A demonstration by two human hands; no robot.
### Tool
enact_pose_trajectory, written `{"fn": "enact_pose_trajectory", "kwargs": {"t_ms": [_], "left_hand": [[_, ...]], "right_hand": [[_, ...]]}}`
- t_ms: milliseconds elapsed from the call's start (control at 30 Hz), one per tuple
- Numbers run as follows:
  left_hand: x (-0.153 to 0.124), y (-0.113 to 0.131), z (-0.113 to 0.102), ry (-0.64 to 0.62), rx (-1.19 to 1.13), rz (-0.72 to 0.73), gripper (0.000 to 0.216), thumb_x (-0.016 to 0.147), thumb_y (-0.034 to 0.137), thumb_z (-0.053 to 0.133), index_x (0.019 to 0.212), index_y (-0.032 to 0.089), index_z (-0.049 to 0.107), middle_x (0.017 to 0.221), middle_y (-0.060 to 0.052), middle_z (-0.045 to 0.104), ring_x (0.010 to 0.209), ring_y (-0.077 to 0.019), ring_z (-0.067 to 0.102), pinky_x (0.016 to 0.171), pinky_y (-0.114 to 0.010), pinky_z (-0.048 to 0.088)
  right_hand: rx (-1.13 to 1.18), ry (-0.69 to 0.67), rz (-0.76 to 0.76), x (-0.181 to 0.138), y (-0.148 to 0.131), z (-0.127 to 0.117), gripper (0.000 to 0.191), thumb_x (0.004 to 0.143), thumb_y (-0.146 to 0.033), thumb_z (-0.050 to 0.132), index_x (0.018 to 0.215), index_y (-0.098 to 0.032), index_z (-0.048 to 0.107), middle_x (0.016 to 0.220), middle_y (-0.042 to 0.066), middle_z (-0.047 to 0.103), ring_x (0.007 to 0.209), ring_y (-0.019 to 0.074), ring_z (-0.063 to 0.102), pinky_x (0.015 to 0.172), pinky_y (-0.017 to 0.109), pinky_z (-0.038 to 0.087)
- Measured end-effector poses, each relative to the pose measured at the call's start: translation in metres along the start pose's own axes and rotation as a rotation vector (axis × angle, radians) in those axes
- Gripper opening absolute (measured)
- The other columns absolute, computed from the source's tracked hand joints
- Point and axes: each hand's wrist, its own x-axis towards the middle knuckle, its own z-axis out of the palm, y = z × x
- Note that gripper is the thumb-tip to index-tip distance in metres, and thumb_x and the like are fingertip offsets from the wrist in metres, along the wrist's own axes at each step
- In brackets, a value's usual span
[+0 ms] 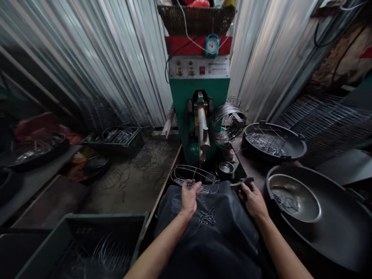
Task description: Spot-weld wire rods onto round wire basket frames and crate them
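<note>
My left hand [189, 197] holds an oval wire rack [194, 178] by its near edge, fingers curled round the wire, just in front of the green machine [200, 100]. My right hand [253, 198] is closed on a dark handle or lever [241, 182] at the right of my lap. A small heap of bent wire pieces [207, 217] lies on the dark apron over my lap [215, 232], between my two forearms. The machine's metal arm [202, 130] juts out toward me above the rack.
A coil of wire [228, 123] hangs right of the machine. A steel bowl [293, 197] sits in a big dark pan [334, 228] at right; another pan [274, 141] holds wire pieces. A small bowl [226, 167] stands by the machine. Green crate [87, 240] with wire rings lower left.
</note>
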Motion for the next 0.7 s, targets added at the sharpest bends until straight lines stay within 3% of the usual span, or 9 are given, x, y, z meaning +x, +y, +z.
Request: {"fn": "enact_pose_trajectory", "kwargs": {"t_ms": [133, 267, 433, 633, 700], "left_hand": [[0.007, -0.002, 0.004, 0.041, -0.022, 0.001, 0.049, 0.049, 0.022, 0.078, 0.083, 0.021, 0.043, 0.092, 0.002, 0.050, 0.077, -0.0111, 0.057, 0.067, -0.029, 0.051], [0.013, -0.007, 0.014, 0.040, -0.027, -0.016, 0.050, 0.050, 0.023, 0.079, 0.085, 0.021, 0.044, 0.091, 0.002, 0.050, 0.077, -0.0110, 0.058, 0.067, -0.028, 0.050], [0.017, -0.008, 0.020, 0.023, -0.024, 0.006, 0.050, 0.049, 0.024, 0.079, 0.085, 0.020, 0.045, 0.086, 0.001, 0.054, 0.075, -0.0108, 0.058, 0.069, -0.026, 0.048], [0.023, -0.011, 0.018, 0.061, -0.068, -0.040, 0.051, 0.048, 0.022, 0.080, 0.084, 0.019, 0.045, 0.082, 0.002, 0.055, 0.073, -0.0110, 0.058, 0.068, -0.027, 0.048], [0.025, -0.012, 0.017, 0.079, -0.078, -0.045, 0.052, 0.047, 0.021, 0.080, 0.084, 0.020, 0.044, 0.082, 0.002, 0.054, 0.072, -0.0108, 0.058, 0.067, -0.027, 0.048]], "right_hand": [[-0.129, -0.132, -0.250, 0.022, -0.011, 0.054, 0.025, 0.072, -0.042, 0.064, 0.082, -0.020, 0.058, 0.079, 0.003, 0.064, 0.069, 0.0162, 0.058, 0.066, 0.029, 0.047], [-0.321, -0.313, -0.407, 0.034, -0.010, 0.078, 0.022, 0.072, -0.035, 0.064, 0.088, -0.021, 0.062, 0.086, 0.004, 0.066, 0.082, 0.0200, 0.059, 0.078, 0.033, 0.045], [-0.321, -0.357, -0.314, 0.044, -0.008, 0.080, 0.019, 0.070, -0.032, 0.066, 0.085, -0.021, 0.064, 0.084, 0.003, 0.066, 0.082, 0.0204, 0.059, 0.077, 0.033, 0.045], [0.150, -0.199, 0.003, 0.051, -0.016, 0.069, 0.024, 0.065, -0.029, 0.070, 0.086, -0.024, 0.062, 0.086, -0.001, 0.066, 0.061, 0.0112, 0.054, 0.054, 0.023, 0.043], [0.272, -0.201, 0.092, 0.048, -0.017, 0.064, 0.029, 0.062, -0.029, 0.073, 0.088, -0.025, 0.061, 0.085, -0.002, 0.065, 0.060, 0.0105, 0.054, 0.055, 0.024, 0.044]]}}
